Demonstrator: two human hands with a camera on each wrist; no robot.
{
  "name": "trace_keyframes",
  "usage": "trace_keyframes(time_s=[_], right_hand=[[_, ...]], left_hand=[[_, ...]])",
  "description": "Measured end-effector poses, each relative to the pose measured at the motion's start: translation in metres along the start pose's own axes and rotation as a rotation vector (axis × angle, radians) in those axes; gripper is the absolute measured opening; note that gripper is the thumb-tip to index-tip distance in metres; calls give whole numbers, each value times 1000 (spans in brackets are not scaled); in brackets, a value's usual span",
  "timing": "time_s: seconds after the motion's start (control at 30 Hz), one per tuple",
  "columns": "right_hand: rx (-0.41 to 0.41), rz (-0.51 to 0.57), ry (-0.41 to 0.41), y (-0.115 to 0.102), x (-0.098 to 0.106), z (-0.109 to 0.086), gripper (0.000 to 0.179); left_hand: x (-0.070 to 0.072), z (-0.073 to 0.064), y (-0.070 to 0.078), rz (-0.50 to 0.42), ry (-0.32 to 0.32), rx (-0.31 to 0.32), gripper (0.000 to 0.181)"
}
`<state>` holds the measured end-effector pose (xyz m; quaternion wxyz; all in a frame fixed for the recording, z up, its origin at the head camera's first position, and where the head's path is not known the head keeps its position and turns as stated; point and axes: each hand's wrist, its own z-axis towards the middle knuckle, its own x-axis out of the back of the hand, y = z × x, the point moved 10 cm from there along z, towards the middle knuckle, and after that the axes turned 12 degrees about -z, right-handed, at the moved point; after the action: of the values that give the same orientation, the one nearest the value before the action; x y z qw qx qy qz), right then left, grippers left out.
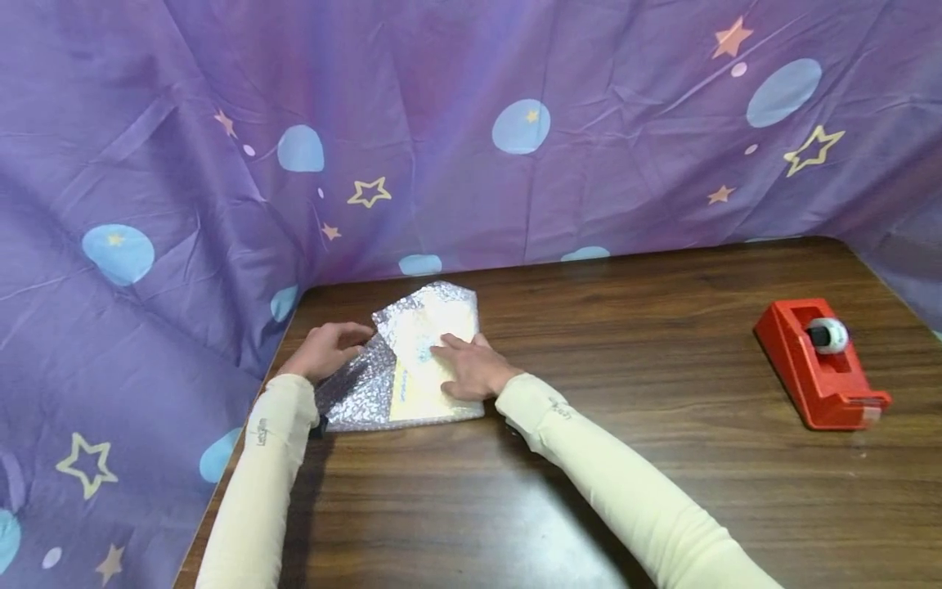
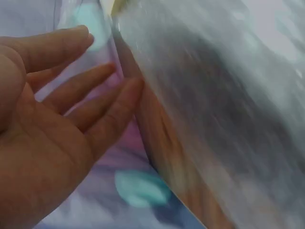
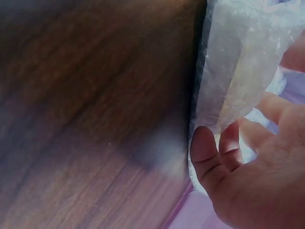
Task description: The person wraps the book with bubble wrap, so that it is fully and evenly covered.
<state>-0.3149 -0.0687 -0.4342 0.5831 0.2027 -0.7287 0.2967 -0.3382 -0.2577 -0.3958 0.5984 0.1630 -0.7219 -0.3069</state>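
A flat pale-yellow item [image 1: 403, 393] with small blue lettering lies on the left part of the table; its kind is not clear. Bubble wrap [image 1: 361, 388] spreads out to its left, and a folded flap covers its upper part. My right hand [image 1: 474, 368] rests over the item with fingers extended. In the right wrist view, the thumb [image 3: 205, 150] touches the wrap's edge. My left hand [image 1: 327, 348] is by the wrap's left edge, fingers loosely bent and holding nothing. The left wrist view shows those fingers [image 2: 114, 114] apart and the palm bare.
A red tape dispenser [image 1: 817, 368] with a roll of tape [image 1: 829, 335] stands at the table's right side. The brown wooden table [image 1: 625, 327] ends at a purple curtain [image 1: 441, 123] with stars, which hangs behind it and along the left edge.
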Motion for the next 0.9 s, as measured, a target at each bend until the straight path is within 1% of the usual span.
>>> trace_keyframes(time_s=[0.07, 0.13, 0.17, 0.23, 0.27, 0.33, 0.4, 0.43, 0.5, 0.57, 0.6, 0.67, 0.73, 0.8, 0.87, 0.9], right_hand=[[-15, -6, -7, 2, -1, 0, 71], [-36, -4, -12, 4, -1, 1, 72], [-45, -3, -14, 5, -1, 1, 72], [-56, 0, -14, 7, -2, 1, 72], [-57, -2, -12, 7, -2, 2, 72], [-58, -2, -13, 7, -2, 3, 73], [-57, 1, -8, 6, -2, 3, 73], [-59, 4, -7, 6, -1, 3, 73], [-62, 4, -5, 6, 0, 4, 73], [-64, 7, -2, 6, 1, 3, 73], [-67, 12, -5, 6, 1, 3, 73], [-64, 16, -3, 6, 1, 3, 73], [-64, 23, -5, 5, 0, 3, 73], [-68, 27, -4, 5, -1, 3, 73], [-74, 29, -4, 5, -2, 3, 72], [-74, 30, -4, 5, -2, 3, 73]], left_hand=[[7, -12, -8, 9, 23, -5, 34], [12, -23, -17, 28, 45, 6, 32], [14, -28, -22, 15, 43, 21, 32], [13, -38, -34, -61, 6, 74, 34], [11, -44, -40, -116, -21, 106, 36], [6, -55, -51, -255, -87, 177, 40], [2, -66, -58, -360, -141, 233, 45], [0, -70, -61, -388, -157, 249, 47], [-2, -78, -65, -435, -167, 268, 49], [-3, -84, -68, -443, -159, 259, 48], [-4, -87, -70, -462, -146, 258, 45], [-6, -92, -71, -540, -123, 248, 38], [-8, -97, -69, -651, -107, 212, 29], [-12, -102, -64, -809, -103, 159, 21], [-18, -107, -56, -950, -115, 106, 23], [-21, -108, -52, -1000, -119, 84, 26]])
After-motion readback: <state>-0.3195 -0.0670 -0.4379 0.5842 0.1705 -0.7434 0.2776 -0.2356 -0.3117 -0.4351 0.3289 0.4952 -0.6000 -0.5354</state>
